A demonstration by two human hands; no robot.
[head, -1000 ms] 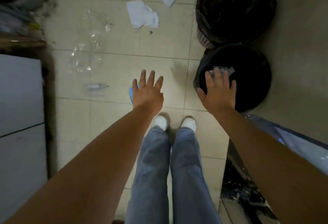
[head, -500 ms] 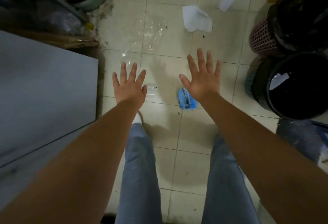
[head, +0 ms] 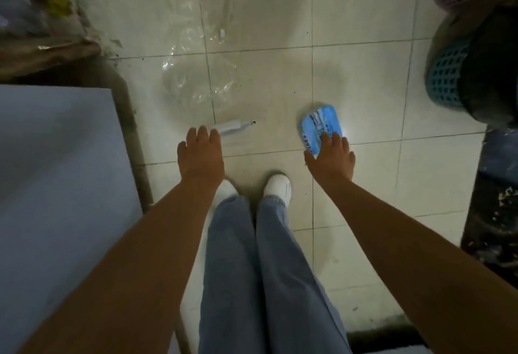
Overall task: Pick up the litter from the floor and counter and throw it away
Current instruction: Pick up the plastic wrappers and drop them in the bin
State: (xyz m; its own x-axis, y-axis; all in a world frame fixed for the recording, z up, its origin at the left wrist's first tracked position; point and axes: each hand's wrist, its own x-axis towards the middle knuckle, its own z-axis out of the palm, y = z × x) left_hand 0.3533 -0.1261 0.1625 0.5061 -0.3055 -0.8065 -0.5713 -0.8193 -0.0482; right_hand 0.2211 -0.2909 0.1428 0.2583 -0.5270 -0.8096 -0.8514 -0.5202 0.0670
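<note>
Both hands (head: 200,154) (head: 333,157) outstretched, palms down

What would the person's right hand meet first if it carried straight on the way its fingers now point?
Most likely the blue packet lying on the floor tiles. The right hand is spread open with its fingertips already overlapping the packet's near edge, though whether they touch it cannot be judged from this one view.

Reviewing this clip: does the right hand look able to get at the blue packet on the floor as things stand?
Probably yes. The right hand is open, its fingertips already overlapping the near edge of the blue packet, which lies on bare floor tile with nothing over it.
</note>
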